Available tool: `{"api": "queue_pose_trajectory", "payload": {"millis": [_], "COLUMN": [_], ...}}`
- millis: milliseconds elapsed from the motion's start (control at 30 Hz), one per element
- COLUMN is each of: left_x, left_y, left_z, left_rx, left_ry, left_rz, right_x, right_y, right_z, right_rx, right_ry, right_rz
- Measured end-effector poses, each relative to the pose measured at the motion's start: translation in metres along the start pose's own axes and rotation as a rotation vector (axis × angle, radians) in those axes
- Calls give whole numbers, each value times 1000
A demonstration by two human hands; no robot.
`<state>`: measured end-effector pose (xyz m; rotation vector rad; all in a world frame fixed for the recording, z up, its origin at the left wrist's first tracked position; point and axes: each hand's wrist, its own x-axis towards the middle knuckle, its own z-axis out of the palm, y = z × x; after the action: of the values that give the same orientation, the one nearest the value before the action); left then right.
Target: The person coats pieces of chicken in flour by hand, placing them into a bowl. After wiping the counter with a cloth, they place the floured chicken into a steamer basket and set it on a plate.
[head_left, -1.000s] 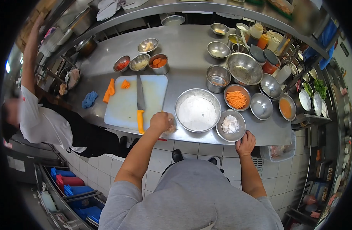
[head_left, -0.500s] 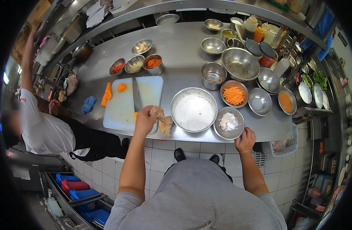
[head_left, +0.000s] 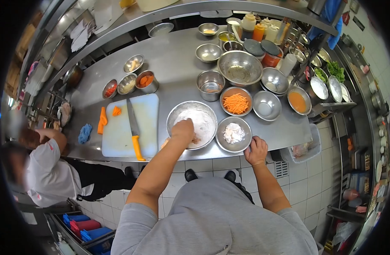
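Left hand (head_left: 184, 129): grip closed on a pale meat piece (head_left: 196, 139), held inside the flour bowl (head_left: 205, 111). Right hand (head_left: 256, 151): grip curled over the worktop (head_left: 178, 63) edge, just below the coated-pieces bowl (head_left: 233, 134). Yellow-handled knife (head_left: 134, 131) on the cutting board (head_left: 118, 136), left of the left grip.

The long brushed stainless-steel counter (head_left: 178, 59) looks dull and smooth; the round shiny metal bowl of powdery matt white flour (head_left: 207, 111) gleams beside the matt white plastic cutting board (head_left: 118, 131).

White flour (head_left: 199, 119), orange knife handle (head_left: 138, 147), orange carrot shreds (head_left: 236, 103)
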<state>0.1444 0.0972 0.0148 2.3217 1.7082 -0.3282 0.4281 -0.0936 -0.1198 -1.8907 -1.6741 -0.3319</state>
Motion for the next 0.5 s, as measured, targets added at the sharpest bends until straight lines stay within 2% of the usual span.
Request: {"api": "queue_pose_trajectory", "payload": {"millis": [100, 200, 267, 300, 367, 400, 467, 500], "left_x": [14, 26, 44, 42, 28, 24, 18, 26], "left_y": [-8, -13, -23, -20, -12, -7, 0, -9], "left_z": [-13, 8, 35, 29, 6, -2, -12, 1], "left_rx": [19, 79, 127, 127, -216, -215, -152, -147], "left_ry": [-47, -54, -199, -196, -50, -53, 151, 207], "left_rz": [5, 25, 151, 153, 203, 202, 232, 365], "right_x": [0, 1, 2, 3, 2, 1, 0, -1], "right_y": [0, -2, -1, -1, 0, 1, 2, 1], "right_z": [-3, -6, -6, -6, -5, -5, -3, -2], "right_rx": [-16, -12, -9, -11, 1, 3, -1, 4], "right_ry": [5, 9, -4, -1, 6, 4, 13, 11], "right_rz": [11, 14, 20, 20, 25, 27, 18, 17]}}
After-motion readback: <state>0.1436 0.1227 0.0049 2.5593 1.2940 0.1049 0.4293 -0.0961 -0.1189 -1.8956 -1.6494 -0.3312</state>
